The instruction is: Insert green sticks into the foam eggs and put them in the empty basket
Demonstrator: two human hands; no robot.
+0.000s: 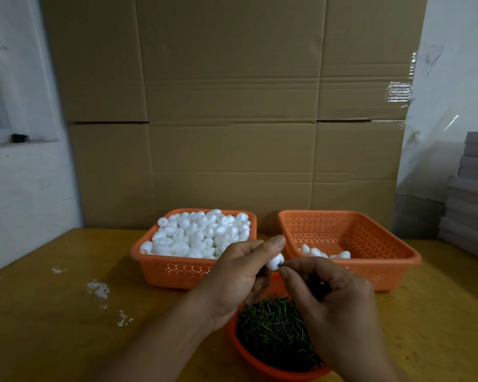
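Nearest you, low in the view, sits the round orange bowl point(249, 357) heaped with loose green sticks point(273, 332), its right side hidden under your right wrist. Starting at the left, the wooden table point(66, 312) carries a few white scuffs point(98, 289) near your left forearm, and a pale wall with a window frame point(17, 106) stands behind it. Moving right, the full orange basket point(160, 268) holds a heap of white foam eggs point(199, 235) piled up to its rim. Just in front of it your left hand point(238, 274) is curled around a single foam egg point(274, 261), thumb stretched over the top and fingers wrapped beneath, so the egg is firmly grasped above the bowl. Touching that egg from the right, your right hand point(331, 296) pinches a green stick point(280, 264) between thumb and forefinger, with only the tip of the stick showing at the egg's end; how deep it sits in the foam cannot be told. Behind your right hand stands the second orange basket point(384, 260), just beside the full one, with only a handful of finished eggs point(323, 253) lying in its near left corner. A tall wall of cardboard boxes point(232, 106) fills the background, and at the far right a stack of flat grey boxes point(472, 199) rests against the table edge.
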